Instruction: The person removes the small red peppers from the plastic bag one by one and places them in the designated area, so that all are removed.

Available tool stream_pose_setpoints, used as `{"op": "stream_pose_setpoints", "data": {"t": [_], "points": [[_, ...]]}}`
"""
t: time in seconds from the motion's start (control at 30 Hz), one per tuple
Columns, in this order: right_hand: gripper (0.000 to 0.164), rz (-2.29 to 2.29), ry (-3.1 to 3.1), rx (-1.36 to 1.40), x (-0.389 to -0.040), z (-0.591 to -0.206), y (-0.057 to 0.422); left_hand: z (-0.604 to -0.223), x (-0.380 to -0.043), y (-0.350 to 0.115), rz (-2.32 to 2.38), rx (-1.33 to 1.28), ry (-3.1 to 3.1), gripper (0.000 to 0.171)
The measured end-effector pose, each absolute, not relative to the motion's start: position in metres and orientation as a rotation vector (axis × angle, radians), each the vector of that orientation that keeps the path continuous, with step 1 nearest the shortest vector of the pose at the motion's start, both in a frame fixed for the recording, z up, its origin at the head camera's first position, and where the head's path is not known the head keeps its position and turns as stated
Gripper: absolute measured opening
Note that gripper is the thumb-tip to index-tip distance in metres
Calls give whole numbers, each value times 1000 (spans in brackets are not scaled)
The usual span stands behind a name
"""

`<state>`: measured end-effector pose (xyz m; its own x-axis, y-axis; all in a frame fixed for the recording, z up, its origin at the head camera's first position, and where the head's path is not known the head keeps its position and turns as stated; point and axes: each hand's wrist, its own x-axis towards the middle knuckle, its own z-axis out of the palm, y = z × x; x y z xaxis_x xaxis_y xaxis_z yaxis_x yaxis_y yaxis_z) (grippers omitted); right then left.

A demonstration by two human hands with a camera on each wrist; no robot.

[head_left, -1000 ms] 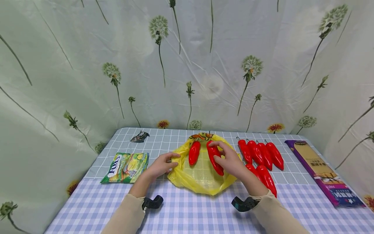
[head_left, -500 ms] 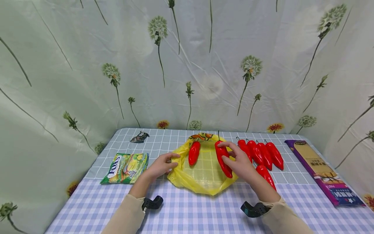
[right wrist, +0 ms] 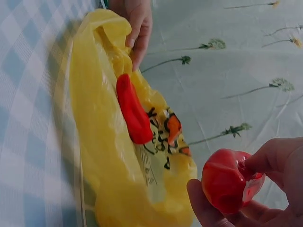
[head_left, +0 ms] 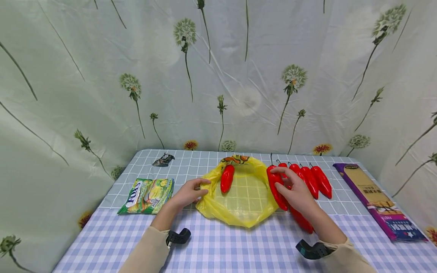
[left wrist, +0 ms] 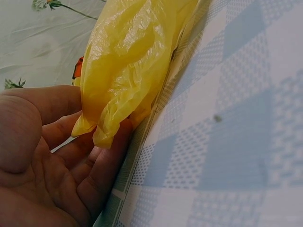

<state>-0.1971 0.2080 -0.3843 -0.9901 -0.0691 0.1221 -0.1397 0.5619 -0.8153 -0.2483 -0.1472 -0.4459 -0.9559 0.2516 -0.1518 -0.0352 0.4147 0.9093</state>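
A yellow plastic bag (head_left: 218,215) lies spread wide in the middle of the table, its mouth facing up. My left hand (head_left: 187,194) pinches the bag's left rim; in the left wrist view the thumb and fingers (left wrist: 57,101) close on the crumpled edge. Inside the bag one red pepper (head_left: 227,179) lies near the back left. Over the bag's right edge, my right hand (head_left: 296,191) grips another red pepper (head_left: 274,186) between thumb and fingers. The right wrist view shows this held pepper (right wrist: 227,182) end-on.
Several red peppers (head_left: 319,180) lie in a row right of the bag, partly hidden by my right hand. Another pepper (head_left: 302,222) shows below that wrist. A purple pasta packet (head_left: 379,204) lies far right. At left are a green candy bag (head_left: 148,195) and a small black wrapper (head_left: 164,159).
My right hand has moved to the right with the red pepper, from over the bag's middle to its right edge. The left hand and the bag stay where they were.
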Motion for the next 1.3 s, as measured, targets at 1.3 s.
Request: {"op": "stream_pose_setpoints", "data": {"t": [1.3], "points": [[57,1381,-2722,97,-191,-393,288,-446,-248,-146,1554,173,2416,31]]}}
